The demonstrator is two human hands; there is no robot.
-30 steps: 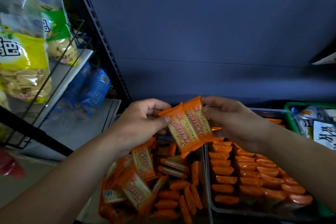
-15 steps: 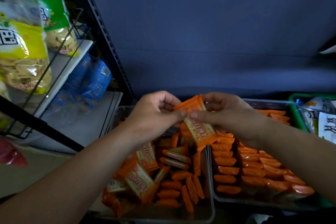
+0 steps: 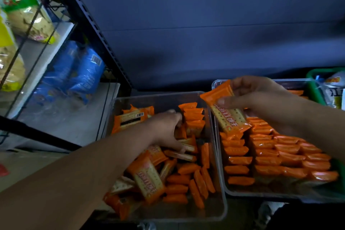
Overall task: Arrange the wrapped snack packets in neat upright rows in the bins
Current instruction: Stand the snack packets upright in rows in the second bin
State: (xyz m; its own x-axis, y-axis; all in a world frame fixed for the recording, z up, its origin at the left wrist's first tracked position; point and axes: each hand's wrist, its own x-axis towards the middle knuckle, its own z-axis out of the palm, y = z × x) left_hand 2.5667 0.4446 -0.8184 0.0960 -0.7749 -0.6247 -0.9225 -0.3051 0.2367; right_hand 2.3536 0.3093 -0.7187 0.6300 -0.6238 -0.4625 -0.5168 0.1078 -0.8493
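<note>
Hands have split up: a sec ago both were raised together over the bins, squaring two packets face to face. Now the right hand (image 3: 261,102) alone pinches that packet stack (image 3: 226,113), thumb on the printed front, fingers curled behind the top edge. I only see the front face, so I can't confirm both packets are there. The stack hangs tilted just above the back-left corner of the right bin (image 3: 242,195), not yet down among the upright rows (image 3: 270,155) that fill most of it. The left hand (image 3: 166,129) has let go and dropped into the left bin (image 3: 158,99), palm down on the loose pile (image 3: 149,179). Its thumb is near an edge-on packet at the centre and its fingertips reach toward the short standing row (image 3: 192,115) at the back right. It's motion-blurred, so I can't tell whether it has closed on anything. My read: the handover is done, so the right hand can slot its stack into the nearest row while the left fetches the next packet. The right bin looks approx. full. The left bin is still mostly jumble, w/ packets lying flat at front left, so I'd put the job at about half done.
</note>
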